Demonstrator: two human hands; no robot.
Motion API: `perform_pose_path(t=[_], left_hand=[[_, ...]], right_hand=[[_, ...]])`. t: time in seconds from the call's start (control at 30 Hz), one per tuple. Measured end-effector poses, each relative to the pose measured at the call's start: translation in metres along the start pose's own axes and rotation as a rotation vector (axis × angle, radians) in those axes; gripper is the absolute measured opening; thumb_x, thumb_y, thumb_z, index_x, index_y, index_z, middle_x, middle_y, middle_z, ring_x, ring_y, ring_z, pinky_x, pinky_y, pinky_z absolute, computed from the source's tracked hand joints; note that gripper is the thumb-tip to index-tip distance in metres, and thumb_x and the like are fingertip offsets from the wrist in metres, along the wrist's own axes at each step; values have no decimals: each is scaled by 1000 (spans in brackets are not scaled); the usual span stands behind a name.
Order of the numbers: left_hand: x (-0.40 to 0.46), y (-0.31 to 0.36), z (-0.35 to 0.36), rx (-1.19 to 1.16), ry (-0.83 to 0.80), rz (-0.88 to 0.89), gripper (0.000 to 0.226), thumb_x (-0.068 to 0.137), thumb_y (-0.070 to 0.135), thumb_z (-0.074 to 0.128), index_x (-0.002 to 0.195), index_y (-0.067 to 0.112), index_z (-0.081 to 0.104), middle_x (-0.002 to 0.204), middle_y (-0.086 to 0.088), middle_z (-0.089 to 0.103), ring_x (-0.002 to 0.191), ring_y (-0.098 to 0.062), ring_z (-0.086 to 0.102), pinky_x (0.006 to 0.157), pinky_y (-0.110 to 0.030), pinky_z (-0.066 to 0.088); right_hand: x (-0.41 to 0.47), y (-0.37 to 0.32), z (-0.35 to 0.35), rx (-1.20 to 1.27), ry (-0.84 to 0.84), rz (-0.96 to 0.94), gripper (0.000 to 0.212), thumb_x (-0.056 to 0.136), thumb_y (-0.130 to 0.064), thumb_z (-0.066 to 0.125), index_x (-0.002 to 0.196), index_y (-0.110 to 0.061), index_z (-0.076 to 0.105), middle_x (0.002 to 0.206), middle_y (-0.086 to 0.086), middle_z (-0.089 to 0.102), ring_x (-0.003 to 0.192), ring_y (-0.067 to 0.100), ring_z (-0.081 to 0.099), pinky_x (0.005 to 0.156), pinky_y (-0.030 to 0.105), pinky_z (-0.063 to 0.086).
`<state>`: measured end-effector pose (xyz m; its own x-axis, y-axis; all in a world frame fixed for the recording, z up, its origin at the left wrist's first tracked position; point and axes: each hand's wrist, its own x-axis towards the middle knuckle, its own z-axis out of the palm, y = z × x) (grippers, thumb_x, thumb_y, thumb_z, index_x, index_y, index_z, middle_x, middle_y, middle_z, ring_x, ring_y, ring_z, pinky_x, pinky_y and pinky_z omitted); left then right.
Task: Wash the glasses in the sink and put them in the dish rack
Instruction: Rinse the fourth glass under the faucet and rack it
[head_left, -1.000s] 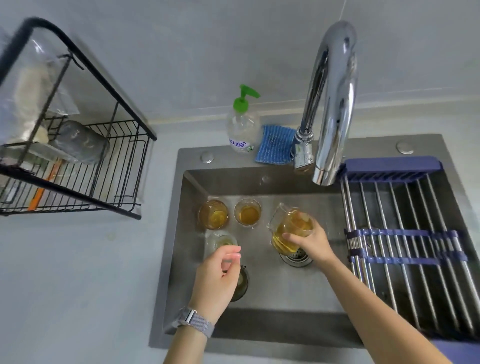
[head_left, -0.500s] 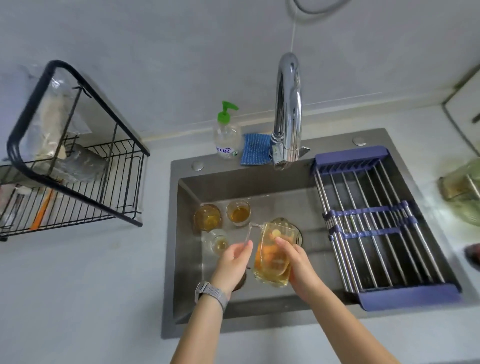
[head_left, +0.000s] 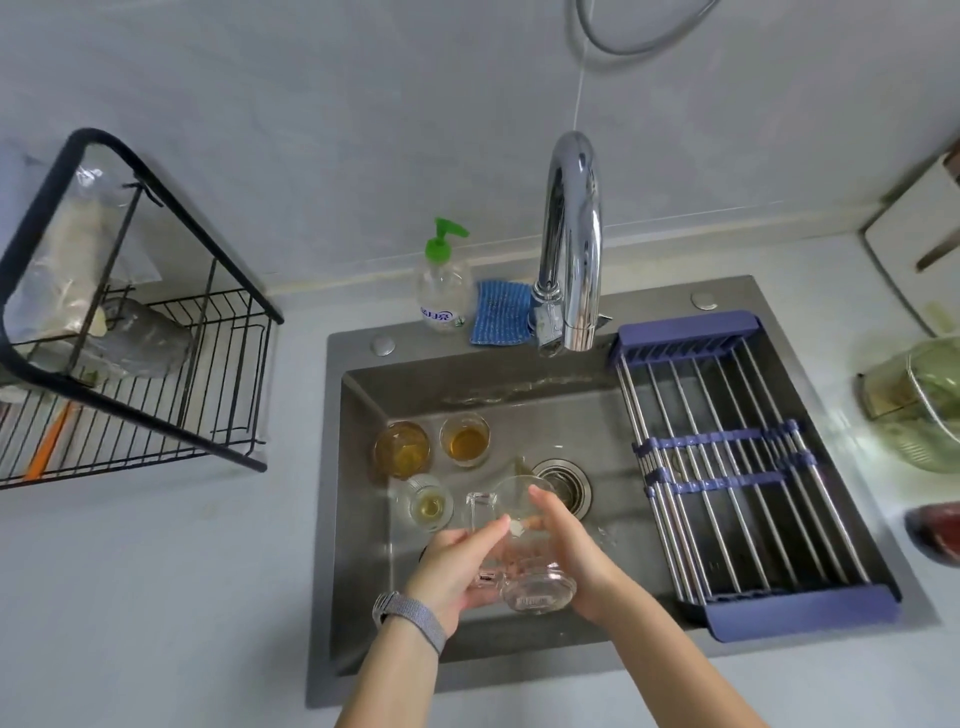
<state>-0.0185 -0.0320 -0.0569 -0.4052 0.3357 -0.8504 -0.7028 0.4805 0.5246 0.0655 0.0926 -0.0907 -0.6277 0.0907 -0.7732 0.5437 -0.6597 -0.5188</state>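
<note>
A clear, empty glass jug with a handle is tilted on its side over the grey sink, its mouth pointing away from me toward the drain. My left hand holds it from the left and underneath. My right hand wraps round its right side. Three glasses stand on the sink floor at the left: two with amber liquid and a ribbed one with a pale liquid. A roll-up dish rack with blue ends spans the sink's right half.
The chrome tap arches over the sink's back. A soap bottle and a blue cloth sit behind the sink. A black wire rack stands on the counter at left. A green container sits at far right.
The amber liquid that filled the jug is gone and the jug is tipped on its side. My left hand has come in and taken hold of it. The view has pulled back.
</note>
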Motion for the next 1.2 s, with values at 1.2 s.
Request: perform_pose_path(t=[1.2], left_hand=[[1, 58, 20, 41, 12, 658, 33, 83, 19, 70, 85, -10, 54, 107, 25, 64, 105, 11, 60, 85, -13, 49]], right_hand=[[6, -156, -30, -960, 539, -855, 22, 98, -17, 51, 114, -8, 64, 100, -7, 58, 89, 12, 53, 79, 25, 39]])
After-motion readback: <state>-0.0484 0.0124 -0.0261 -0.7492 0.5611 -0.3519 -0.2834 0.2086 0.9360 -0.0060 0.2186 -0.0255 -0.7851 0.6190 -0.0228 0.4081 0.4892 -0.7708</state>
